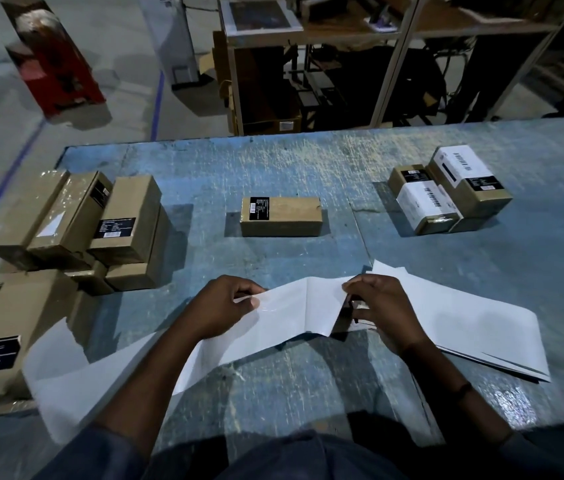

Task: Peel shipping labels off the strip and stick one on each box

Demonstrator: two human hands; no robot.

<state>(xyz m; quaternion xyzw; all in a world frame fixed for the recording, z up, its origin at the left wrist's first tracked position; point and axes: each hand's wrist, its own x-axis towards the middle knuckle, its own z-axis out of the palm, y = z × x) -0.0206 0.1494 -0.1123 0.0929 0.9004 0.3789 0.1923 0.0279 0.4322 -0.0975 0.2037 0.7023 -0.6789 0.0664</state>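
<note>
Head view: left hand (228, 306) and right hand (381, 306) pinching long white glossy label strip (294, 317), lifted near front edge of scuffed blue worktop (308, 168). Mid-worktop, plain brown cardboard box (280, 216) waiting. Risk: hasty peel tearing paper or folding adhesive onto itself.

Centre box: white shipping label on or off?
Off: the centre box shows only a black sticker on bare cardboard.

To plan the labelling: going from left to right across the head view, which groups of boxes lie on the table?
Box pile → single box → white-labelled boxes.
</note>
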